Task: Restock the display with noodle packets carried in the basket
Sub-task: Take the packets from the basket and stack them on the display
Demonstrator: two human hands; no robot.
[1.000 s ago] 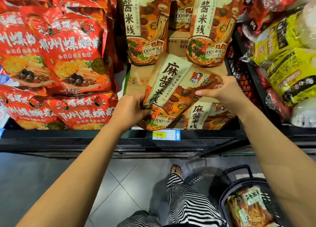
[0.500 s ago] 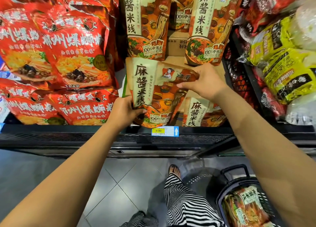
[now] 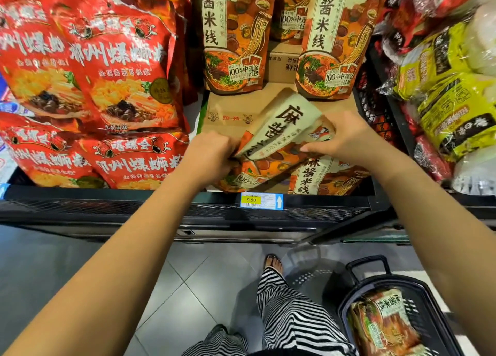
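Both hands hold one orange and cream noodle packet [image 3: 279, 138], tilted with its top leaning right, low on the display shelf [image 3: 188, 208]. My left hand [image 3: 212, 157] grips its lower left edge. My right hand [image 3: 349, 138] pinches its upper right part. A like packet [image 3: 322, 178] lies beside it at the right. Two more stand upright behind, one at the left [image 3: 233, 39] and one at the right [image 3: 332, 39], on a cardboard box [image 3: 225, 116]. The black basket [image 3: 434, 307] sits on the floor at lower right and holds another packet [image 3: 381, 323].
Red noodle bags [image 3: 107, 68] fill the shelf to the left. A black wire crate [image 3: 375, 108] with yellow packets [image 3: 451, 108] stands at the right. A price tag [image 3: 261, 200] is clipped to the shelf's front rail. My striped trouser leg [image 3: 290, 312] and foot are on the grey tiled floor.
The packet stood nearly upright at the left half a second ago; it has since tipped to the right and dropped lower. Both hands moved down with it.
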